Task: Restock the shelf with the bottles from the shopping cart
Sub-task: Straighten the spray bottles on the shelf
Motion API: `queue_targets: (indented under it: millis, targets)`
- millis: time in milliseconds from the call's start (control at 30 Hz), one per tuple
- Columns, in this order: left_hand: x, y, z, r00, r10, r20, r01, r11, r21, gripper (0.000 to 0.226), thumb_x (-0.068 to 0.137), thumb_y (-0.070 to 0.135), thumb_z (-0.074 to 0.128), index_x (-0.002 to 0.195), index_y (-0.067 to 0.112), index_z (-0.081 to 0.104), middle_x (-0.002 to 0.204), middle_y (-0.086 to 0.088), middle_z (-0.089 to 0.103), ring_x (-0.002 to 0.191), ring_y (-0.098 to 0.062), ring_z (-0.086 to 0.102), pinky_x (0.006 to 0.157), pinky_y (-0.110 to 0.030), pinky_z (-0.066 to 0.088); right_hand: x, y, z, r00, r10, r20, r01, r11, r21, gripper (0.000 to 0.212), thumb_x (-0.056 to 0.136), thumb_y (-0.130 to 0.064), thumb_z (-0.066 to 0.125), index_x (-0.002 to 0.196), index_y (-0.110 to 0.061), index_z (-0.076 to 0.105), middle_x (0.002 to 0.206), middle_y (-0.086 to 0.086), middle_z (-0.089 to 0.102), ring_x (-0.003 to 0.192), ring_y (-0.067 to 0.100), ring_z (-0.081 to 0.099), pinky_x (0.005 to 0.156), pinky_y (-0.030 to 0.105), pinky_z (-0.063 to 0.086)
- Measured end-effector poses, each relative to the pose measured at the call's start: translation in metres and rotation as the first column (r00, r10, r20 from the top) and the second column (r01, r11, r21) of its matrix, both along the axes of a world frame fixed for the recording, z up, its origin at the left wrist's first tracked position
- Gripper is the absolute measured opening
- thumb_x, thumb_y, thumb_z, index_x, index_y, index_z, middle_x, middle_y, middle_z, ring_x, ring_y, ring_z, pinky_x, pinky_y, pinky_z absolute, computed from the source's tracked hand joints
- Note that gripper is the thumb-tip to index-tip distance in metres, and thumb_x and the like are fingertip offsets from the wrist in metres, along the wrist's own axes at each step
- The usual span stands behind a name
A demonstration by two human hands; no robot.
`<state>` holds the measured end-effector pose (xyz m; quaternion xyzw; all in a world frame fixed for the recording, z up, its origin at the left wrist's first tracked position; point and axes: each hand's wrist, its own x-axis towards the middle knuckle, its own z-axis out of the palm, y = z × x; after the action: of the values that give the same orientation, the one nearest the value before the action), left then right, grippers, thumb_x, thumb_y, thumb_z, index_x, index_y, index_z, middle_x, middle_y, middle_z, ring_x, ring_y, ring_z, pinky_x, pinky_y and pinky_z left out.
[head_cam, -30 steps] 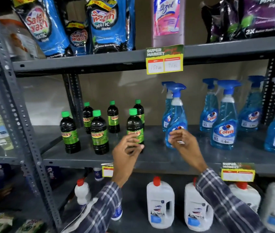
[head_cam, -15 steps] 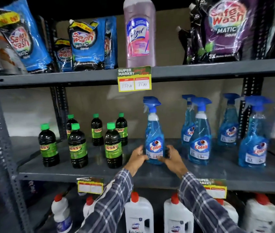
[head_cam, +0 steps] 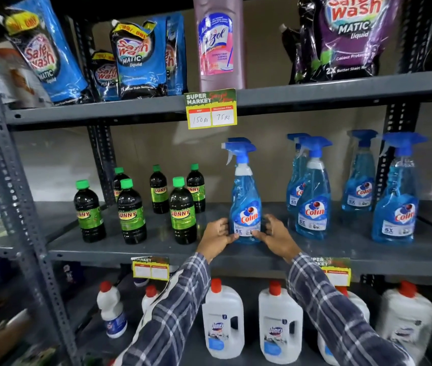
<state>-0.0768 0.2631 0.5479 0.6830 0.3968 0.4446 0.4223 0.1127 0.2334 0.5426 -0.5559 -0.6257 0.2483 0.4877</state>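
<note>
nearest the camera, two plaid sleeves reach up past the white jugs on the level below the blue spray bottle. that bottle stands upright near the front edge of the grey middle shelf, label facing out, most likely so shoppers can read it.

the left hand cups the bottle's base from its left side, fingertips touching the lower label. the right hand mirrors it on the bottle's right, thumb against the base and the other fingers spread loosely in the air just beside the body. so both hands are half curled around the bottle without a firm clamp; this looks like a final squaring-up or a release after setting it down.

left of the bottle stand dark green-capped bottles; right of it, more blue sprays in a loose row. directly behind the bottle another trigger head peeks out. above it hangs a yellow price tag.
</note>
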Motion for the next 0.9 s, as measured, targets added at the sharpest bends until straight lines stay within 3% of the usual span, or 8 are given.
queue_targets:
  millis: [467,600,667,767,833,900]
  targets:
    - [-0.001,-0.006,0.0,1.0,-0.004,-0.023,0.004,1.0,0.021,0.054,0.084,-0.007,0.067,0.133,-0.003,0.046,0.125,-0.012,0.06,0.111,-0.016,0.057,0.073,-0.003,0.052,0.0,-0.001,-0.002,1.0,-0.003,-0.013,0.003,1.0,-0.004,0.041,0.083,-0.01,0.073,0.117,-0.011,0.051,0.119,0.01,0.069,0.106,0.021,0.068,0.095,0.046,0.056]
    - [-0.003,-0.007,0.001,1.0,-0.013,-0.024,0.014,0.999,0.03,0.05,0.082,-0.008,0.068,0.128,-0.002,0.05,0.126,-0.018,0.064,0.106,-0.017,0.062,0.073,-0.008,0.055,0.0,-0.002,-0.002,0.999,0.008,-0.04,-0.008,1.0,0.005,0.036,0.083,-0.01,0.073,0.113,-0.013,0.053,0.116,0.01,0.069,0.108,0.022,0.067,0.095,0.045,0.056]
    - [-0.003,-0.012,0.003,0.999,-0.017,0.038,0.017,1.0,0.025,0.063,0.078,-0.008,0.072,0.135,0.0,0.046,0.129,-0.015,0.063,0.109,-0.017,0.062,0.08,-0.015,0.057,0.0,-0.007,0.0,0.997,0.016,-0.075,-0.016,1.0,0.005,0.038,0.082,-0.008,0.074,0.113,-0.014,0.052,0.117,0.011,0.069,0.108,0.023,0.067,0.095,0.044,0.056]
    - [-0.003,-0.026,0.002,0.977,0.141,0.159,-0.17,0.967,0.189,0.083,0.072,0.012,0.083,0.143,0.022,0.04,0.134,0.007,0.055,0.118,-0.007,0.056,0.094,-0.022,0.051,0.004,-0.019,0.0,0.996,-0.022,-0.087,0.028,0.997,0.071,0.054,0.08,-0.009,0.076,0.127,-0.011,0.049,0.121,0.006,0.063,0.11,0.018,0.062,0.098,0.039,0.053]
    - [0.004,-0.04,0.007,0.936,0.246,0.252,-0.321,0.891,0.322,0.07,0.072,0.021,0.084,0.133,0.027,0.049,0.12,0.009,0.059,0.104,-0.006,0.059,0.085,-0.02,0.052,0.015,-0.031,0.006,0.992,-0.09,-0.094,0.105,0.98,0.171,0.053,0.082,-0.006,0.073,0.13,-0.012,0.05,0.119,0.004,0.061,0.109,0.017,0.061,0.097,0.029,0.051]
    - [0.024,-0.056,0.018,0.92,0.214,0.327,-0.339,0.853,0.396,0.046,0.074,0.018,0.082,0.115,0.024,0.061,0.098,0.003,0.066,0.085,-0.011,0.064,0.074,-0.021,0.054,0.031,-0.046,0.018,0.979,-0.157,-0.134,0.19,0.937,0.292,0.041,0.084,-0.004,0.07,0.12,-0.017,0.056,0.108,0.003,0.065,0.098,0.015,0.065,0.085,0.013,0.051]
